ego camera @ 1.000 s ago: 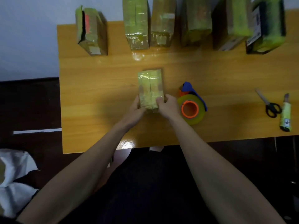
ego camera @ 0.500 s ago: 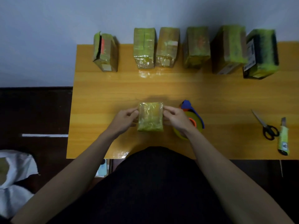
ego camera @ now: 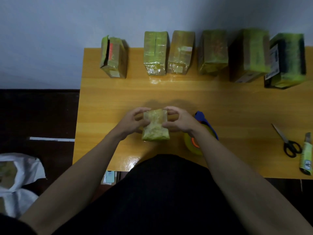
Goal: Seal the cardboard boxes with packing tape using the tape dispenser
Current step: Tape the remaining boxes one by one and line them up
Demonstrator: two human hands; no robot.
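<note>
1. Head view, centre: a person stands at a glossy orange-yellow wooden table (ego camera: pixel 105 106), both bare forearms reaching forward over it.
2. A small tape-wrapped cardboard box (ego camera: pixel 155 126) stands on end near the table's front edge, its shiny yellowish face turned up toward the camera.
3. The left hand (ego camera: pixel 131 122) grips the box's left side, fingers curled over the top left corner and thumb against the near face.
4. The right hand (ego camera: pixel 180 121) mirrors it on the right side, fingers hooked over the top right corner, thumb pressed to the right edge. Both hands are closed on the box.
5. Just right of the box, partly hidden under the right wrist, lies the tape dispenser (ego camera: pixel 201 126), with a blue handle, an orange core and a roll of clear yellowish tape. Neither hand touches it.
6. Along the table's far edge, against a pale wall, stands a row of six boxes. The leftmost box (ego camera: pixel 113 56) stands apart, and its top flap is lifted open.
7. The five boxes (ego camera: pixel 213 51) to its right look wrapped in glossy tape; the last has a white label on its side.
8. Far right on the table lie black-handled scissors (ego camera: pixel 288 141) and, just beside them, a green utility knife (ego camera: pixel 306 154).
9. On the dark floor at lower left sits a white bag (ego camera: pixel 18 180).
</note>
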